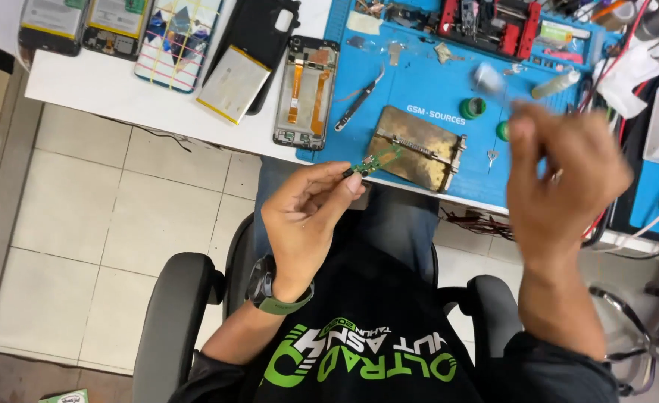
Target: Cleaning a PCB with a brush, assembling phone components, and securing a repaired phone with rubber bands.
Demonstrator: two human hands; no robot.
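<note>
At the near edge of the blue work mat (426, 89), the left hand (307, 216) pinches a small green circuit board (372, 162) between thumb and fingertips; the board projects beyond the fingertips toward a brass-coloured board holder (419, 145), just beside its near left corner. Right hand (561, 179) is raised over the mat and motion-blurred; its back faces the camera, so whether its fingers hold anything cannot be told. Tweezers (359, 101) lie on the mat left of the holder. An opened phone frame (307, 93) with orange flex cables rests at the mat's left edge, and a flat silver battery (234, 83) lies beside it on the white table (98, 89). A dark watch (266, 287) with a green strap circles the left wrist.
</note>
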